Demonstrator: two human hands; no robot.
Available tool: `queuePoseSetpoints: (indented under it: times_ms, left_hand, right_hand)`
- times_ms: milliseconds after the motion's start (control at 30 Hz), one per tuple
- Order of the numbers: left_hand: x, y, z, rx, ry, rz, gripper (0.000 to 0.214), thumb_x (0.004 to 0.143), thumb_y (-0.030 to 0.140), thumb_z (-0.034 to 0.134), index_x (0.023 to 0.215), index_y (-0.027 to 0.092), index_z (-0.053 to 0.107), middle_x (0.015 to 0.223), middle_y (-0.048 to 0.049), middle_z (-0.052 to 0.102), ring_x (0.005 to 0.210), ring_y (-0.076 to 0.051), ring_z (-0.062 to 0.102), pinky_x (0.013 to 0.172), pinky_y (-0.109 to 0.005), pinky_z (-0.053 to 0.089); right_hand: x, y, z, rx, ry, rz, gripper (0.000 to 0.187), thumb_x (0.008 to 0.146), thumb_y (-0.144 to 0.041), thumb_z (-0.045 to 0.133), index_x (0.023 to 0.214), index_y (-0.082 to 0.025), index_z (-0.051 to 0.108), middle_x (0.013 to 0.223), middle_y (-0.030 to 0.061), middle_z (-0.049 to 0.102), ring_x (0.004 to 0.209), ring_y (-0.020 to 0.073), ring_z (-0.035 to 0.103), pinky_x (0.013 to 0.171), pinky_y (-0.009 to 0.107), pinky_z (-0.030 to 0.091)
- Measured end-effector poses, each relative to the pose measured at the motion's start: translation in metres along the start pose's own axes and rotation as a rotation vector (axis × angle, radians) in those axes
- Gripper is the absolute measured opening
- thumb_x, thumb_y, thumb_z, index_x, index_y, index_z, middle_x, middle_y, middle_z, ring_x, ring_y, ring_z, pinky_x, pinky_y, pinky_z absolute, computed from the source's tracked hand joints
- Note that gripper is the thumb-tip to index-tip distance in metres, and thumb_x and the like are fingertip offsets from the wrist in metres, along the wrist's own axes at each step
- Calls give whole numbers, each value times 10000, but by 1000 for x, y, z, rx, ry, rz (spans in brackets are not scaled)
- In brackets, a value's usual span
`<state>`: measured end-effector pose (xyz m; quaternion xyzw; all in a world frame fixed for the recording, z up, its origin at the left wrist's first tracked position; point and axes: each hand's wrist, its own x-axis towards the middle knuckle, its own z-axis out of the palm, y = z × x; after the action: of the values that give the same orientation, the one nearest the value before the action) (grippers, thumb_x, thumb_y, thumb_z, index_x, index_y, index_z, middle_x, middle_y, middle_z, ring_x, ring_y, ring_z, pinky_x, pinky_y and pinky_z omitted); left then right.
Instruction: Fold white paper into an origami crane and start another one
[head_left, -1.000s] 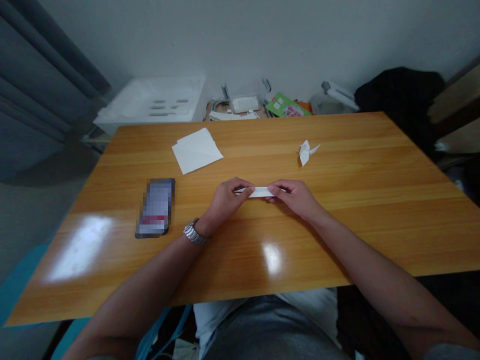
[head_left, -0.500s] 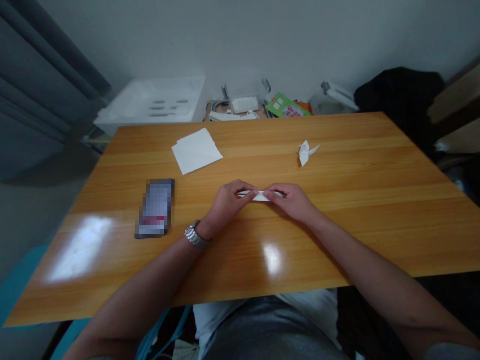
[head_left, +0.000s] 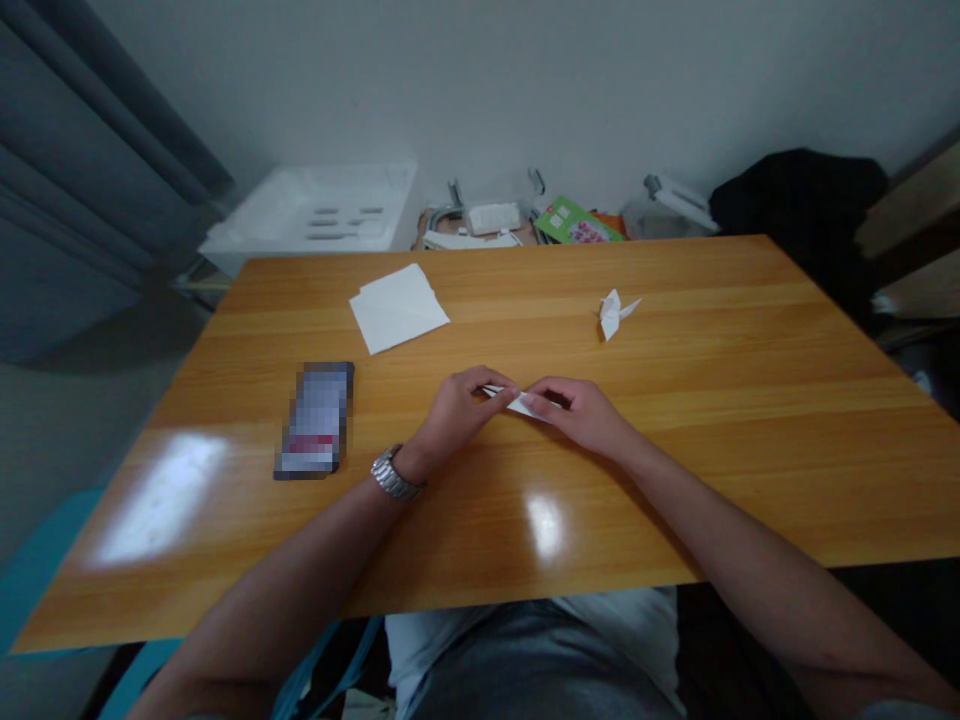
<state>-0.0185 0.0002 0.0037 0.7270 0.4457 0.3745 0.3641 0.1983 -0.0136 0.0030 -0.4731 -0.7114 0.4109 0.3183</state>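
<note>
A narrow piece of folded white paper (head_left: 537, 407) is held between my two hands, just above or on the table. My left hand (head_left: 466, 400) pinches its left end between thumb and fingers; a metal watch sits on that wrist. On the other side, my right hand (head_left: 579, 412) is closed on the paper's right part, thumb on top. The fingers hide much of the paper. Farther back on the right stands a white paper crane (head_left: 613, 314). Several flat white paper sheets (head_left: 399, 309) lie stacked at the back left.
A phone (head_left: 315, 420), its screen blurred, lies on the wooden table (head_left: 720, 400) left of my hands. Behind the table's far edge are a white foam tray (head_left: 330, 205), a green booklet (head_left: 577, 222) and a clear plastic box (head_left: 671, 212). A grey curtain hangs at left.
The folded paper has tilted, its right end now lower and nearer to me. My right hand has shifted slightly down with it. Both hands keep hold, and the view has moved a little.
</note>
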Motion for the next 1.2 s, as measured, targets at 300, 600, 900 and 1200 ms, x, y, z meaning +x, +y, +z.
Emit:
queuePoseSetpoints:
  times_ms: [300, 600, 900, 1200]
  left_hand:
    - [0, 0, 8, -278, 8, -108, 242, 884, 385, 753, 977, 161, 759, 950, -65, 795, 847, -175, 742, 758, -265, 590]
    - [1, 1, 5, -429, 15, -194, 292, 861, 419, 765, 944, 140, 749, 943, -79, 780, 848, -166, 709, 803, -275, 563]
    - [0, 6, 5, -485, 42, -257, 340, 828, 482, 785, 894, 148, 776, 907, -64, 768, 825, -171, 665, 772, -268, 513]
    - [2, 3, 1, -347, 149, -243, 491, 951, 564, 604, 729, 146, 738, 795, -61, 746, 773, -174, 651, 756, -280, 512]
  right_hand:
    - [0, 0, 0, 30, 31, 0, 383, 968, -528, 601, 815, -203, 734, 752, 10, 718, 697, 173, 616, 658, 286, 436]
    - [0, -1, 0, 39, 75, 18, 322, 962, -471, 607, 849, -194, 726, 790, 18, 714, 729, 175, 608, 687, 284, 434]
    - [-1, -5, -1, 22, 91, 5, 292, 958, -437, 603, 871, -187, 727, 800, 17, 712, 740, 172, 608, 682, 279, 417]
    - [-1, -3, -3, 30, 71, 27, 313, 963, -459, 608, 872, -190, 739, 805, 25, 733, 744, 182, 624, 704, 289, 435]
